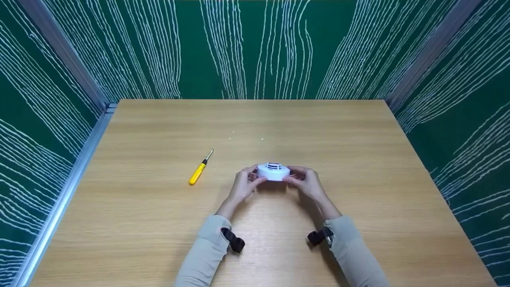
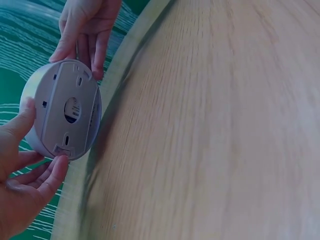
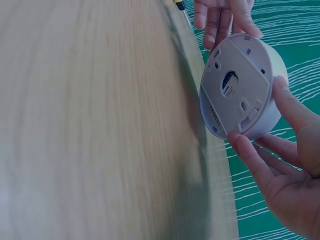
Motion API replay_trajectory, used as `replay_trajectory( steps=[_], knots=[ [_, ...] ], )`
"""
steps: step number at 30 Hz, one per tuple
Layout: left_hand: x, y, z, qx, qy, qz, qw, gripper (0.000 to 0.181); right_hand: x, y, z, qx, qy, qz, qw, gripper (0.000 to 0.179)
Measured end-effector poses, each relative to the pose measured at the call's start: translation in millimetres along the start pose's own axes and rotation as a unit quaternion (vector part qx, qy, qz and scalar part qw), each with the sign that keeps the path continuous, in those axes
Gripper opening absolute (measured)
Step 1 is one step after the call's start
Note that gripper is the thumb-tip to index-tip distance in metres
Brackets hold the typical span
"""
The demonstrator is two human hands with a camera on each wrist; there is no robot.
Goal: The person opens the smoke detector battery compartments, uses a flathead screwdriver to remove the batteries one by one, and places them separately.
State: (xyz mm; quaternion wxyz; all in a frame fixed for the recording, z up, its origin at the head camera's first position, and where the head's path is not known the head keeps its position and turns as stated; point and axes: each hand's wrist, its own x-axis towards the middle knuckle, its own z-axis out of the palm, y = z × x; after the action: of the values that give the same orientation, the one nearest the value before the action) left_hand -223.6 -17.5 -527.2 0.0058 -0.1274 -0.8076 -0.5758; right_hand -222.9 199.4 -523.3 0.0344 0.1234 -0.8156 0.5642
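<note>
A round white smoke detector is held between both hands, close over the wooden table, its slotted vent side up in the head view. My left hand pinches its left edge, thumb on the near side. My right hand grips the opposite edge the same way. Both wrist views show the underside: a flat mounting plate with small slots and a round central hole, through which a printed label shows. Fingertips of each hand press at the plate's rim.
Left of the hands lies a yellow-handled screwdriver, its tip pointing away. Small white specks dot the wooden table beyond the detector. Green panels with white wavy lines surround the table's back and sides.
</note>
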Motion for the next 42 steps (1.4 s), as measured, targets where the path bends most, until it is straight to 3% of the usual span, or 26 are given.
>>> replay_trajectory(
  steps=[9, 27, 33, 42],
  knots=[
    [-1.3, 1.7, 2.4, 0.02, 0.022, 0.006, 0.9995, 0.055, 0.2, -3.1, 2.7, -0.012, 0.014, 0.019, 0.9996, 0.039],
    [0.6, 6.9, 2.9, 0.023, 0.051, -0.009, 0.9984, 0.045, 3.1, -6.0, 6.3, -0.013, 0.01, 0.045, 0.9988, 0.04],
    [2.8, 6.7, 4.4, 0.039, 0.07, -0.006, 0.9968, 0.042, 5.0, -7.5, 8.8, -0.035, 0.032, 0.03, 0.9984, 0.037],
    [5.6, 6.2, 8.0, 0.04, 0.092, -0.01, 0.995, 0.045, -1.1, -35.0, 10.8, -0.03, 0.048, -0.048, 0.9972, 0.028]
  ],
)
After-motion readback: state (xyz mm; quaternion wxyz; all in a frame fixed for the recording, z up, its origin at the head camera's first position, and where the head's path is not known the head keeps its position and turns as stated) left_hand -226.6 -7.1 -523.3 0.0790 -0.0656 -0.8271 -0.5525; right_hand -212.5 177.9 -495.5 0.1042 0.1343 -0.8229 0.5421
